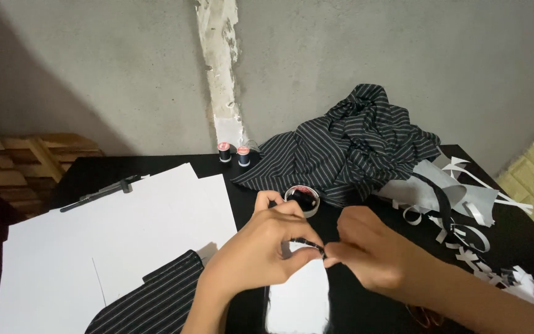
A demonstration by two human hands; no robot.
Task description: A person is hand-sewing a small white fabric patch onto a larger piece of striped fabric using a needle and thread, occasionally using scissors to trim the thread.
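My left hand point(261, 247) and my right hand point(375, 253) meet over a black table point(94, 170). Between the fingertips of both hands I pinch a small thin dark strip point(313, 245), held just above a white cut piece point(298, 297) lying on the table. A cut piece of black pinstriped fabric point(152, 300) lies to the left under my left forearm. A small round container point(304, 199) with a white rim sits just beyond my hands.
Large white paper sheets point(112, 241) cover the table's left half, with a dark pen-like tool point(97, 193) at their far edge. Two thread spools point(234, 153) stand by the wall. Bunched pinstriped fabric point(353, 145) and white paper scraps point(465, 210) fill the right.
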